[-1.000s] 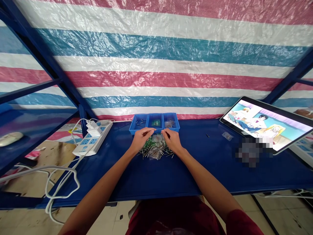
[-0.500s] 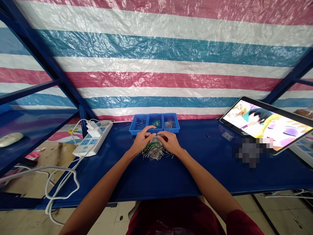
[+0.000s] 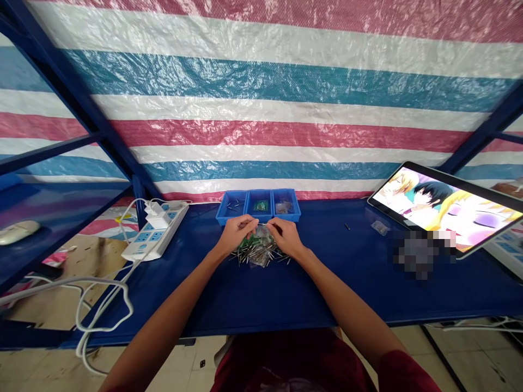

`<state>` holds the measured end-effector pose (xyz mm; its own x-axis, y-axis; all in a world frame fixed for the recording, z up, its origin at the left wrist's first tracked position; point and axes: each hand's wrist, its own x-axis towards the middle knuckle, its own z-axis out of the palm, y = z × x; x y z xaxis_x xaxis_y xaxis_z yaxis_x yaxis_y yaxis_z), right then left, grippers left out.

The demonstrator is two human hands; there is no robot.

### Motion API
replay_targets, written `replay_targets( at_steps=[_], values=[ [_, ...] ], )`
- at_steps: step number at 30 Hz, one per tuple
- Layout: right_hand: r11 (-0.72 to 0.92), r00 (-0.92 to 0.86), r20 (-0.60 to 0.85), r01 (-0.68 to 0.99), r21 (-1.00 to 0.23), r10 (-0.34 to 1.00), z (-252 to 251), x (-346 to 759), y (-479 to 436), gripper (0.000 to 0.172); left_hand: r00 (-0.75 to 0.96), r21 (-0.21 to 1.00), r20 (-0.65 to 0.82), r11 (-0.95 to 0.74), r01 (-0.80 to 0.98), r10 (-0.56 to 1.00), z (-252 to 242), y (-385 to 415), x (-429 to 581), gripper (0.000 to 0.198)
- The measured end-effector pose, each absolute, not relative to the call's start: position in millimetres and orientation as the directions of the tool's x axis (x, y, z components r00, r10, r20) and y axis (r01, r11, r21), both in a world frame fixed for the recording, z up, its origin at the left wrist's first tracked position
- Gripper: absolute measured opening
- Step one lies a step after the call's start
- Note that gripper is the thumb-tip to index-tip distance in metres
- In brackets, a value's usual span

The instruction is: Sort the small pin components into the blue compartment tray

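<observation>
My left hand (image 3: 235, 234) and my right hand (image 3: 286, 236) meet over a heap of thin metal pins, small green pieces and clear plastic bags (image 3: 258, 251) on the blue table (image 3: 261, 294). Both hands have fingers pinched together, fingertips facing each other. Between them is a tiny piece, too small to name. Just behind the hands stand three small blue bins (image 3: 259, 205): pins in the left one, a green part in the middle one, small pieces in the right one.
A white power strip (image 3: 156, 235) with a plugged-in adapter and cables lies at the left. A tablet (image 3: 447, 206) showing a cartoon leans at the right. A small clear bag (image 3: 379, 227) and a loose pin (image 3: 346, 226) lie between. A striped tarp backs the table.
My left index finger, stretched out half a second ago, has curled back into a pinch. Both hands stay over the heap. The tablet picture has changed.
</observation>
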<state>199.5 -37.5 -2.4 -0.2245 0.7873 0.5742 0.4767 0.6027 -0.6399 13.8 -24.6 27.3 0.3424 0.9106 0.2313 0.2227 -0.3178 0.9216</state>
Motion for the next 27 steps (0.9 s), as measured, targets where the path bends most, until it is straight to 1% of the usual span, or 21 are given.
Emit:
replay_targets(
  at_steps=[2, 4, 5, 7, 10, 12, 13, 15, 17, 18, 19, 20, 22, 24, 25, 27],
  values=[
    [0.600, -0.233, 0.566, 0.481, -0.640, 0.791, -1.7, 199.6, -37.8, 0.032, 0.379, 0.950, 0.162, -0.249, 0.190, 0.911, 29.3, -24.0, 13.7, 0.037],
    [0.591, -0.229, 0.561, 0.495, -0.637, 0.796, -2.0, 199.5, -37.5, 0.034, 0.375, 0.984, 0.079, -0.133, 0.119, 0.924, 30.1, -22.3, 13.8, 0.039],
    [0.583, -0.220, 0.558, 0.503, -0.638, 0.800, -2.6, 199.4, -37.1, 0.034, 0.344, 0.995, 0.041, -0.071, 0.074, 0.938, 30.0, -20.8, 13.6, 0.039],
    [0.567, -0.196, 0.554, 0.511, -0.646, 0.809, -4.0, 199.5, -35.9, 0.035, 0.218, 0.999, -0.007, 0.017, -0.046, 0.976, 29.4, -16.9, 12.0, 0.038],
    [0.555, -0.178, 0.551, 0.511, -0.656, 0.815, -6.1, 199.7, -34.3, 0.036, 0.015, 0.969, -0.043, 0.045, -0.243, 0.999, 29.6, -10.1, 6.1, 0.034],
    [0.557, -0.181, 0.552, 0.513, -0.654, 0.814, -6.7, 199.6, -33.9, 0.037, -0.012, 0.952, -0.083, 0.075, -0.298, 0.996, 31.3, -7.0, 1.5, 0.039],
    [0.558, -0.183, 0.552, 0.514, -0.652, 0.813, -6.8, 199.5, -33.9, 0.037, -0.001, 0.952, -0.096, 0.092, -0.293, 0.995, 32.3, -6.2, -0.5, 0.045],
    [0.561, -0.185, 0.555, 0.516, -0.647, 0.811, -6.5, 199.2, -34.2, 0.037, 0.026, 0.972, -0.088, 0.091, -0.216, 0.996, 33.4, -5.8, -3.1, 0.054],
    [0.560, -0.179, 0.559, 0.521, -0.645, 0.810, -5.7, 199.2, -34.4, 0.037, 0.030, 0.999, -0.011, 0.012, -0.047, 0.999, 32.4, -6.1, -4.3, 0.051],
    [0.558, -0.175, 0.560, 0.524, -0.643, 0.810, -5.2, 199.3, -34.5, 0.037, 0.028, 0.995, 0.059, -0.061, 0.073, 0.998, 31.0, -6.1, -4.6, 0.046],
    [0.556, -0.170, 0.562, 0.527, -0.642, 0.810, -4.6, 199.4, -34.5, 0.037, 0.042, 0.965, 0.145, -0.151, 0.213, 0.989, 29.1, -6.1, -4.8, 0.041],
    [0.554, -0.166, 0.563, 0.531, -0.641, 0.810, -3.9, 199.7, -34.6, 0.037, 0.083, 0.900, 0.235, -0.249, 0.358, 0.968, 26.8, -6.1, -5.0, 0.035],
    [0.548, -0.157, 0.564, 0.540, -0.639, 0.811, -2.7, 200.1, -34.7, 0.038, 0.256, 0.681, 0.365, -0.444, 0.582, 0.895, 22.0, -6.2, -5.2, 0.030],
    [0.541, -0.152, 0.561, 0.550, -0.636, 0.814, -1.9, 200.4, -34.7, 0.038, 0.466, 0.451, 0.385, -0.603, 0.658, 0.796, 17.7, -7.0, -4.9, 0.030],
    [0.539, -0.150, 0.561, 0.553, -0.635, 0.814, -1.8, 200.6, -34.6, 0.038, 0.550, 0.362, 0.373, -0.663, 0.655, 0.747, 15.9, -7.7, -4.6, 0.031],
    [0.539, -0.152, 0.561, 0.559, -0.630, 0.814, -2.4, 200.7, -34.1, 0.038, 0.661, 0.229, 0.348, -0.744, 0.628, 0.665, 13.1, -8.8, -3.7, 0.034]
  ],
)
